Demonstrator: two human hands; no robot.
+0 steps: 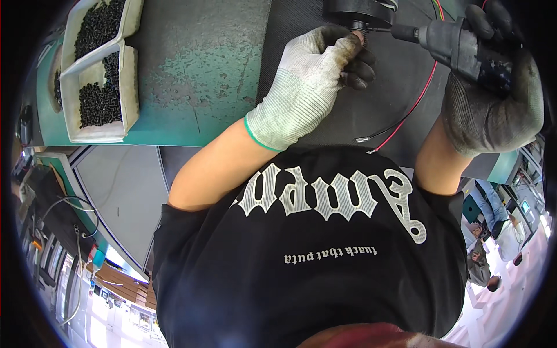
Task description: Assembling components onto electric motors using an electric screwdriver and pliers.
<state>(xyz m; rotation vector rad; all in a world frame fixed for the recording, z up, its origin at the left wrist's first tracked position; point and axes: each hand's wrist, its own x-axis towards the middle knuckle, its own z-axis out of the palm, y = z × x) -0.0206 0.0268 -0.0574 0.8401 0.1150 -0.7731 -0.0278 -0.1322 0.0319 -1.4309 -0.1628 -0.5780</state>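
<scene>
A black round part [357, 13], cut off by the top edge of the view, has a narrow ridged neck [360, 26] facing me. My left hand [313, 75], in a white and grey glove with dark fingertips, is closed in a pinch at that neck; the contact is partly hidden by the thumb. On the right, my right hand [493, 110], in a darker grey glove, is wrapped round a black power screwdriver [449, 43]. The screwdriver lies level, its nose pointing left and its thin bit [380, 29] reaching the neck beside my left fingertips.
Two white bins [130, 87] of small black screws [98, 104] stand at the left on the worn green bench mat [197, 87]. Red and black wires [415, 107] with metal terminals run down the dark mat [394, 75] between my hands. Other people [499, 232] are far off at lower right.
</scene>
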